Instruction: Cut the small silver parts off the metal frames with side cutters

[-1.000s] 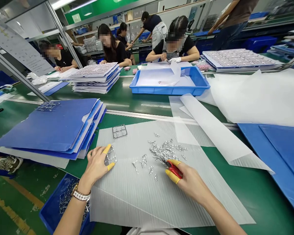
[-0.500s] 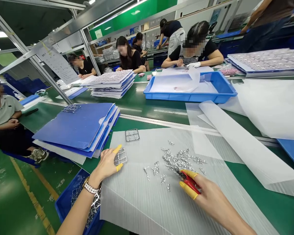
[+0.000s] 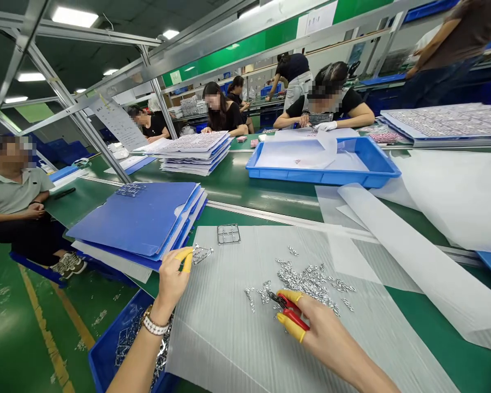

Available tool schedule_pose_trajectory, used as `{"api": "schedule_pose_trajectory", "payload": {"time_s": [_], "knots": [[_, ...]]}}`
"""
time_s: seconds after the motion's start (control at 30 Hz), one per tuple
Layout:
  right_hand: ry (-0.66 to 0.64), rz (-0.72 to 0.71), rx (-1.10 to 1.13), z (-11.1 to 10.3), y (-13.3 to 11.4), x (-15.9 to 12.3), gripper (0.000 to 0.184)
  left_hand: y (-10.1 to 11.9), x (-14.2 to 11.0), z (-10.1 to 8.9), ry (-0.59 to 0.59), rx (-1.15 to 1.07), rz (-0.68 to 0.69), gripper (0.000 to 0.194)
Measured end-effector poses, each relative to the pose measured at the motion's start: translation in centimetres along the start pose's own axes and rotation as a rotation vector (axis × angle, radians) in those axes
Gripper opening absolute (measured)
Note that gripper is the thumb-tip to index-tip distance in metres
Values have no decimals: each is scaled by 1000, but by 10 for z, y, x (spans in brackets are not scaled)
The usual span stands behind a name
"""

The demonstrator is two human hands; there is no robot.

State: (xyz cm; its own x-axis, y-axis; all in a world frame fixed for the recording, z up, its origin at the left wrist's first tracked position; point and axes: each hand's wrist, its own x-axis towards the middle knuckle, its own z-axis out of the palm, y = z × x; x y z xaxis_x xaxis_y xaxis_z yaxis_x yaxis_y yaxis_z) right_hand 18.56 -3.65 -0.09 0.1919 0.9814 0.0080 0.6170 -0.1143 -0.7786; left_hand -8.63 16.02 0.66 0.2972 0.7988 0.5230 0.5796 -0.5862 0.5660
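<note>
My left hand (image 3: pixel 175 273), with yellow finger cots on, pinches a small silver sprue frame (image 3: pixel 202 254) by its edge, tilted above the sheet. My right hand (image 3: pixel 311 322), also in yellow finger cots, grips red-handled nippers (image 3: pixel 293 312), whose dark jaws point left over the sheet. Just beyond the nippers lies a pile of small shiny silver pieces (image 3: pixel 306 278), with loose ones scattered around it. Another flat sprue frame (image 3: pixel 228 234) rests near the far edge of the translucent foam sheet (image 3: pixel 237 327). My fingers partly cover the nipper handles.
Stacked blue boards (image 3: pixel 135 218) stand to the left, bearing a sprue frame (image 3: pixel 131 189). Below them is a blue bin (image 3: pixel 102 355) with silver frames. A blue tray (image 3: pixel 323 177) sits across the rail (image 3: pixel 270 215). Rolled white sheeting (image 3: pixel 409 262) lies right. Several people work beyond; one person (image 3: pixel 16 185) sits left.
My left hand has lifted the near sprue frame off the sheet and tilted it. My right hand has moved left with the nippers, away from the pile. The camera view has tipped up slightly.
</note>
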Motion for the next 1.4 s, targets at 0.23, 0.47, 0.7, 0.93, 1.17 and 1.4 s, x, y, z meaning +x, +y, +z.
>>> {"api": "schedule_pose_trajectory", "payload": {"time_s": [0.23, 0.47, 0.7, 0.93, 1.17, 1.4], "knots": [[222, 89, 179, 8, -15, 13, 33, 71, -18, 47, -95, -877, -560, 26], [403, 108, 459, 13, 4, 20, 33, 115, -54, 92, -263, -1176, -780, 26], [466, 1, 398, 13, 1, 13, 19, 118, -62, 97, -275, -1133, -690, 39], [485, -506, -140, 39, -26, 4, 32, 141, -62, 111, -362, -1482, -718, 58], [416, -490, -189, 39, -33, -3, 35, 141, -51, 117, -401, -1622, -925, 64], [252, -188, -567, 9, -21, 2, 26, 139, -40, 110, -336, -1589, -922, 75]]}}
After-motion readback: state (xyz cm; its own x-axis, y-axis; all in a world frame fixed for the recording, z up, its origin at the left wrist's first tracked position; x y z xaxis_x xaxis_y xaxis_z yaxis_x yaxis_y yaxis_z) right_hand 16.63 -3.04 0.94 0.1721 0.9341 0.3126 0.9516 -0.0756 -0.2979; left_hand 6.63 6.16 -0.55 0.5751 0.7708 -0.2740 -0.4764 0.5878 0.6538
